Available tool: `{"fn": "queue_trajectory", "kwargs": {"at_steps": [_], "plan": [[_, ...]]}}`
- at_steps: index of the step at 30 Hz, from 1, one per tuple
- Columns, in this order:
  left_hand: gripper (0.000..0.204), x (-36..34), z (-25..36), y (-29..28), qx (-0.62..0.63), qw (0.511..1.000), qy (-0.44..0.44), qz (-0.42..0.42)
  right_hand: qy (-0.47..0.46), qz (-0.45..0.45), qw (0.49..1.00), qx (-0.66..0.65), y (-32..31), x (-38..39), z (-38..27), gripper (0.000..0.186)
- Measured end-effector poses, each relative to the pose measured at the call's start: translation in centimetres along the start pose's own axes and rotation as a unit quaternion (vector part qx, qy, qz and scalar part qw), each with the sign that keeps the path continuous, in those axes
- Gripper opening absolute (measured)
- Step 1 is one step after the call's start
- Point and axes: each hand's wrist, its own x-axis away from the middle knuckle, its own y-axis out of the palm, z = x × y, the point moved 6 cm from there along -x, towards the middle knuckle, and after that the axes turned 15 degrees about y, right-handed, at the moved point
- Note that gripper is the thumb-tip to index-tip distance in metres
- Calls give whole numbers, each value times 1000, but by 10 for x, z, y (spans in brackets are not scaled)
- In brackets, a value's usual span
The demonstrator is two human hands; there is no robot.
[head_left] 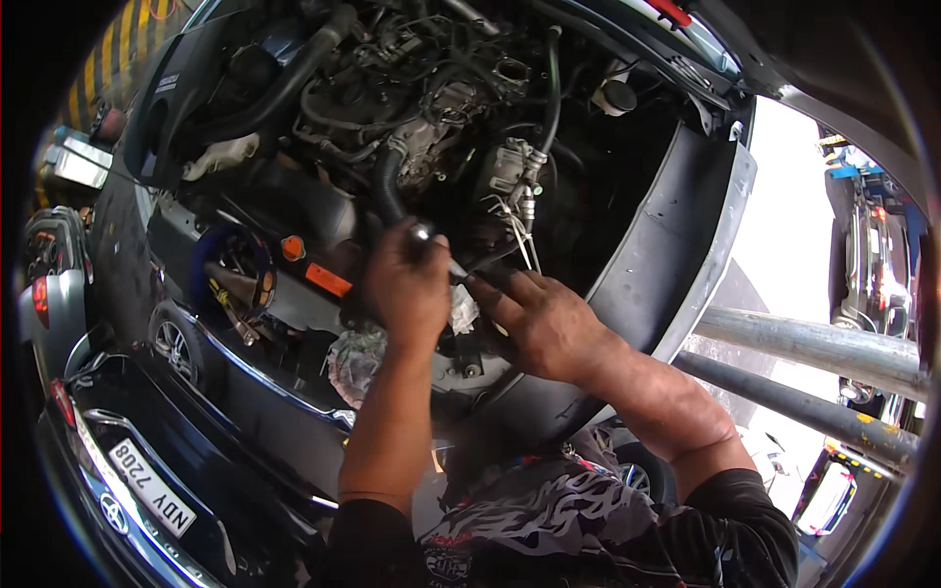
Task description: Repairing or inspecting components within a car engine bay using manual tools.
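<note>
a hand tool with a shiny rounded end (pixel 421 233) is held in the left hand (pixel 407 292), whose fingers are wrapped around it above the front of the open engine bay (pixel 578 211). the right hand (pixel 554 328) is placed just beside it, with its fingers bent and pointed toward the left; whether anything is pinched between its fingertips cannot be told. the tool is located near the lower end of a thick black hose (pixel 388 184).

a crumpled white piece (pixel 463 311) is partly seen between the forearms, and a crumpled pale bundle (pixel 355 367) is set to the left of the left forearm. farther left, an orange cap (pixel 292 248) and an orange label (pixel 328 279) are seen, and beyond them a yellow-handled tool (pixel 223 299) is rested near the car's front edge. at the right, the bay is bordered by a grey fender (pixel 676 216).
</note>
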Motion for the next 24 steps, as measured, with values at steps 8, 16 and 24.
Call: {"fn": "queue_trajectory", "kwargs": {"at_steps": [8,16,24], "plan": [[51,28,3,86,191,976,10,-109,137,62,904,-400,-12,-3,129,51],[40,-4,-42,118,61,993,8,-104,362,-21,671,-647,-17,-98,259,18],[33,-109,-56,165,-58,989,65,-121,394,-93,633,-660,18,-228,278,17]]}}
